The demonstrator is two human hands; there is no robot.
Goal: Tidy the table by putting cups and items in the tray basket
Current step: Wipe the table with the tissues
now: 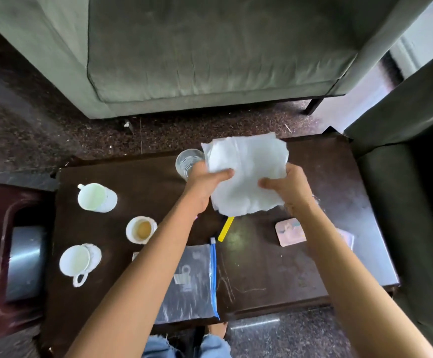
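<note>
I see the white paper napkin (246, 171) held above the far half of the tabletop (275, 275). The left hand (205, 183) pinches its left edge and the right hand (286, 188) pinches its right edge. A clear glass (187, 161) stands at the far edge, just beside the left hand. A white mug (96, 197), a small cup (141, 229) holding brown liquid and a handled cup (78, 259) stand along the left edge. A zip pouch (192, 280) lies at the near edge.
</note>
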